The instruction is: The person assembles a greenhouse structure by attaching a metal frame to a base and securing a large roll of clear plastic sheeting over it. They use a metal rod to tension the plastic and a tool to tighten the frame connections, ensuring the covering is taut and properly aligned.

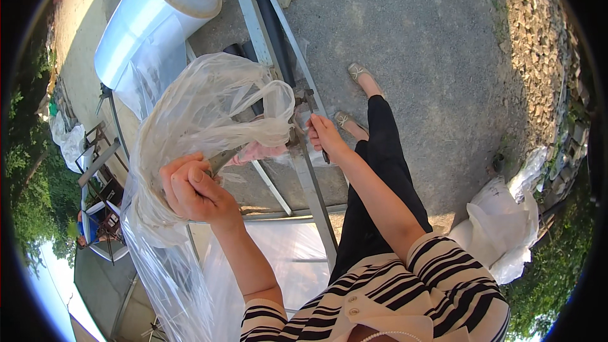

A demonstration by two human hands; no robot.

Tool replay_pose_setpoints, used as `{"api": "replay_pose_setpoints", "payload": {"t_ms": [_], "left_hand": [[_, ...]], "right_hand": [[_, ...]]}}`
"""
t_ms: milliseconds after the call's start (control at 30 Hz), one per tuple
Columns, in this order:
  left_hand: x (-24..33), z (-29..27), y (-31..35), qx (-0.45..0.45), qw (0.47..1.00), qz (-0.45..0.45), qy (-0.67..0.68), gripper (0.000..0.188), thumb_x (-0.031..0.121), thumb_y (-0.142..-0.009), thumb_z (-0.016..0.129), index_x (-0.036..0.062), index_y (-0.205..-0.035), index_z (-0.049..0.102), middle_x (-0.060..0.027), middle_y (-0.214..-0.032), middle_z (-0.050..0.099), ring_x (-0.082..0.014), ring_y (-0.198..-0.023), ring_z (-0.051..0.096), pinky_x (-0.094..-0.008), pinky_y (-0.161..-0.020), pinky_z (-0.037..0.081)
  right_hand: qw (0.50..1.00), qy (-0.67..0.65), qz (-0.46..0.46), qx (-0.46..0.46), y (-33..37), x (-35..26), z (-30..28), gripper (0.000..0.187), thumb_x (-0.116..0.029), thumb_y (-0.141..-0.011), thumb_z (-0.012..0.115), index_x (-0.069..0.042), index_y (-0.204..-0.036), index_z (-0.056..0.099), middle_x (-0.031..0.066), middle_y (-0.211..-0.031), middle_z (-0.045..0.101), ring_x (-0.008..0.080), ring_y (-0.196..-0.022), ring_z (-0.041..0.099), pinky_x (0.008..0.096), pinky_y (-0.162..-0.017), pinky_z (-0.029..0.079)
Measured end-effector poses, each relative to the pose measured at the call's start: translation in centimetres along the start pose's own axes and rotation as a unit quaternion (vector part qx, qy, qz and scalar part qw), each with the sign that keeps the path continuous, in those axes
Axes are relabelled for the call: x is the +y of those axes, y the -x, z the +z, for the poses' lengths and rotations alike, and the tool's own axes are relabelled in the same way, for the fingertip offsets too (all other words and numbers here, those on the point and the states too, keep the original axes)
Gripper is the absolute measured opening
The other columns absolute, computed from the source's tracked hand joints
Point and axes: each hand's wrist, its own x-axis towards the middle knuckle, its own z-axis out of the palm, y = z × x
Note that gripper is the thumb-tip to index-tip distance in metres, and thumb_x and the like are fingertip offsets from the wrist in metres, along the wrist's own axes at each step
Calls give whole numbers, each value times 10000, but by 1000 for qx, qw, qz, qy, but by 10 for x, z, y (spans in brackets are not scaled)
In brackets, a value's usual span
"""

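"OK, quick rundown pls, L to R. What's at the far L?"

"Green trees [31, 196], then a heap of white sheeting [66, 136] on the ground. Just R of that, lower down, a person in blue [93, 227], too small to make out well."

"Got it. Next?"

"Big film roll [136, 35] up top, bluish-white, lying tilted w/ a metal rod in its core. Loose film hangs off its lower side."

"And the clear film [190, 104]?"

"L of centre, below the roll: bunched in a big crumpled loop, its top R end against the metal frame [310, 199]. Long folds trail down past the L hand [196, 190]."

"L hand state?"

"Fingers curled tight, pinching gathered film btwn fingers & thumb. Pink cloth [259, 151] shows just R of it, partly behind the film."

"R hand [326, 138]?"

"At the frame's R side, wrapped round a dark handle [326, 156]; its lower end pokes out under the fist. Can't tell what the upper end joins."

"Further R?"

"Person's two beige shoes [360, 72] on grey ground, black trousers [386, 158] above 'em. Then pale sacks [497, 225] slumped lower R, & a stone bank [535, 41] along the upper R rim, partly sunlit."
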Motion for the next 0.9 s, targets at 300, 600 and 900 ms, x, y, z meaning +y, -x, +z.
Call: {"api": "replay_pose_setpoints", "payload": {"t_ms": [300,600,900], "left_hand": [[-1,-1,1,5,1000,1,-10,290,151,-938,435,25,-682,487,-115,-668,532,-234,-611,547,-319,-515,416],[-1,0,0,3,1000,5,-11,294,153,-943,436,28,-680,479,-108,-665,526,-224,-591,546,-309,-493,409],[-3,0,2,6,1000,-12,4,246,139,-906,480,33,-684,485,-100,-682,548,-214,-594,534,-307,-501,401]], "right_hand": [[1000,21,3,11,8,-4,6,308,-405,-953,413,-113,-860,446,-67,-591,331,26,-433,260,200,-379,195],[999,39,20,17,5,-2,10,306,-399,-946,429,-108,-854,455,-67,-583,326,29,-427,252,201,-374,193],[1000,23,13,4,5,4,8,298,-390,-941,440,-113,-829,455,-64,-571,339,34,-411,270,206,-355,202]]}}
